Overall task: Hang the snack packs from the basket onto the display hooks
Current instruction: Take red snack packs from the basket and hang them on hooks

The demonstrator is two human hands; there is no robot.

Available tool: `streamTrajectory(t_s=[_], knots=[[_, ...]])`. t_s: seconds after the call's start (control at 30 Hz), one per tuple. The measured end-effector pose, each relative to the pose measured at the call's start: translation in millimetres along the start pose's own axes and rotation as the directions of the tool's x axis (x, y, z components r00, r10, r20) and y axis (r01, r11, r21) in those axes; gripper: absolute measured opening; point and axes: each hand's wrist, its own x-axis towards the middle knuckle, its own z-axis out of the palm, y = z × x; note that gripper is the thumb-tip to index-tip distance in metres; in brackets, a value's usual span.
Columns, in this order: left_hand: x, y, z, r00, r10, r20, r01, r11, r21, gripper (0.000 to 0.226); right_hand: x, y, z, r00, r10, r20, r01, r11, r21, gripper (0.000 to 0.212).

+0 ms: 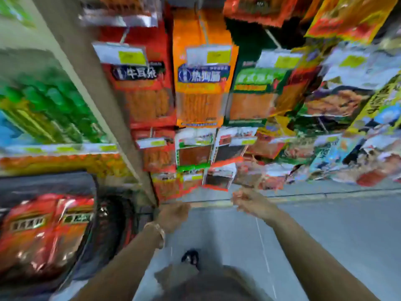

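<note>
Two arms reach up from the bottom of the frame. The left hand and right hand are blurry, so I cannot tell what they hold. Just above them a snack pack tilts, maybe going on its hook. More red packs wait in the basket, lower left.

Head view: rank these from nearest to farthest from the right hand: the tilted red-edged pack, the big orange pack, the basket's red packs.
1. The tilted red-edged pack, just up-left of the right hand.
2. The big orange pack, high above.
3. The basket's red packs, far left.
</note>
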Motion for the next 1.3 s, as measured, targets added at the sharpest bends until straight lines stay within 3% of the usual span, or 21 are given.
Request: streamTrajectory(t_s=[0.07,0.17,0.23,0.37,0.47,0.53,0.67,0.87,0.97,1.07,1.2,1.3], knots=[[-25,-63,10,0.964,-0.239,-0.119,0.245,0.969,0.032,0.013,-5,32,33,0.980,0.156,0.121,-0.155,0.988,-0.021,0.012],[-71,-141,35,0.906,-0.357,-0.227,0.387,0.916,0.103,0.013,-23,76,72,0.915,0.332,0.229,-0.306,0.941,-0.142,0.014],[-106,-172,50,0.864,-0.423,-0.274,0.467,0.876,0.119,0.012,-40,103,96,0.863,0.394,0.315,-0.327,0.913,-0.245,0.010],[-154,-210,67,0.777,-0.477,-0.412,0.533,0.846,0.025,0.022,-58,140,134,0.836,0.364,0.411,-0.079,0.821,-0.565,0.025],[-179,-231,67,0.693,-0.517,-0.503,0.534,0.836,-0.124,0.024,-54,133,152,0.868,0.297,0.398,-0.004,0.805,-0.593,0.029],[-194,-248,60,0.618,-0.551,-0.561,0.523,0.821,-0.230,0.021,-42,121,165,0.850,0.313,0.424,0.036,0.769,-0.638,0.029],[-219,-275,41,0.553,-0.617,-0.560,0.519,0.781,-0.349,0.020,-12,87,190,0.811,0.380,0.444,-0.018,0.775,-0.631,0.025],[-248,-308,-35,0.538,-0.685,-0.491,0.507,0.728,-0.461,0.022,20,12,265,0.880,0.301,0.367,-0.057,0.834,-0.549,0.012],[-258,-313,-97,0.555,-0.680,-0.480,0.409,0.725,-0.554,0.018,19,-28,319,0.898,0.231,0.374,-0.054,0.903,-0.427,0.009],[-265,-313,-162,0.590,-0.620,-0.518,0.372,0.778,-0.506,0.020,14,-69,376,0.904,0.144,0.402,-0.019,0.955,-0.297,0.009],[-266,-309,-229,0.552,-0.569,-0.610,0.297,0.817,-0.494,0.023,17,-116,432,0.898,0.088,0.431,-0.043,0.993,-0.114,0.011],[-261,-304,-261,0.562,-0.541,-0.626,0.274,0.836,-0.476,0.022,30,-138,458,0.900,0.107,0.424,-0.101,0.994,-0.035,0.014]])
